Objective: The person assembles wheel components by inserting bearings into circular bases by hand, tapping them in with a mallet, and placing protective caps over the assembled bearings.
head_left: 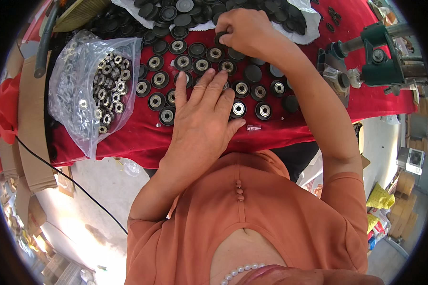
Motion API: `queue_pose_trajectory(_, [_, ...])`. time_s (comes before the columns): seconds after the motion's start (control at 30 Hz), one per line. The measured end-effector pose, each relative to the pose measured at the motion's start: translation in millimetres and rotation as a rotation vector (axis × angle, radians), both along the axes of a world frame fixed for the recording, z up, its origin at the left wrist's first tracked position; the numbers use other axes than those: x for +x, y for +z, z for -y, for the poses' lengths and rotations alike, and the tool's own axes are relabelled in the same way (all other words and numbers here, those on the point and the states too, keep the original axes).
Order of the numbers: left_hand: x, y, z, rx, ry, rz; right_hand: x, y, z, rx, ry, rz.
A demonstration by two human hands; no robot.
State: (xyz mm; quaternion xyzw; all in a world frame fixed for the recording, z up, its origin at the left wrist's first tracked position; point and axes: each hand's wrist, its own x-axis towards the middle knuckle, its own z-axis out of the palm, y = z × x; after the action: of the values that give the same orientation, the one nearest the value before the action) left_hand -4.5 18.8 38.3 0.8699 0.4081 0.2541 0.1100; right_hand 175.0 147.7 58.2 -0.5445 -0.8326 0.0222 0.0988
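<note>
My left hand (pixel 202 116) lies flat, fingers spread, on the red cloth (pixel 128 135), covering a few of the black round wheels with metal bearings (pixel 159 78) set out in rows. My right hand (pixel 242 31) reaches further back and pinches one black wheel (pixel 221 38) between its fingertips at the edge of the rows. Behind it a heap of plain black wheels (pixel 180 14) lies on a white sheet (pixel 311 23).
A clear plastic bag of small metal bearings (pixel 97 90) sits at the left on the cloth. A green metal press tool (pixel 380 59) stands at the right. Brown cardboard strips (pixel 31 128) hang at the left edge, and a black cable (pixel 71 178) runs below the table.
</note>
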Motion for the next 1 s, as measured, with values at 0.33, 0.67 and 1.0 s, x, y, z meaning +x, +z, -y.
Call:
queue_pose_trajectory(0.33, [6, -5, 9, -0.097, -0.091, 0.054, 45, -10, 116, 0.29, 0.014, -0.384])
queue_pose_trajectory(0.67, [12, -6, 10, -0.095, -0.12, 0.074, 34, -14, 147, 0.237, 0.035, -0.234])
queue_pose_trajectory(1.0, [17, -8, 11, -0.075, -0.159, 0.057, 34, -28, 147, 0.298, -0.033, -0.295])
